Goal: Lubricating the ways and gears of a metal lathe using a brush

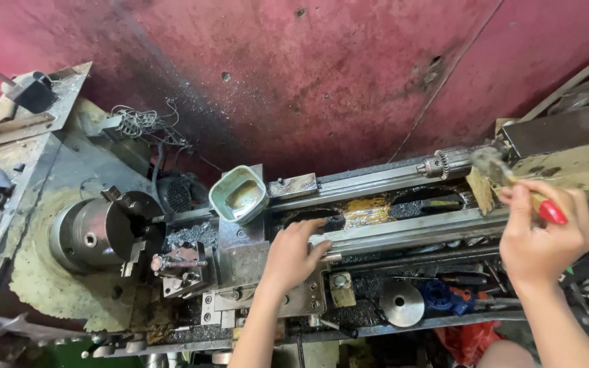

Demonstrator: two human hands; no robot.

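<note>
Over the lathe bed: step: working at the drill chuck (444, 163).
Right hand (543, 235): fingers closed around a red-handled tool (521, 191), tip beside the chuck.
Left hand (293, 255): fingers spread flat on the carriage (243, 262).
Next, likely: a firm, steady turn.

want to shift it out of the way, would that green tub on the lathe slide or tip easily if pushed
The green tub looks like thin plastic, so probably light and easy to slide. It sits tilted on the carriage, so it may tip. Liquid seems to pool inside, so it could slosh or spill.
</note>
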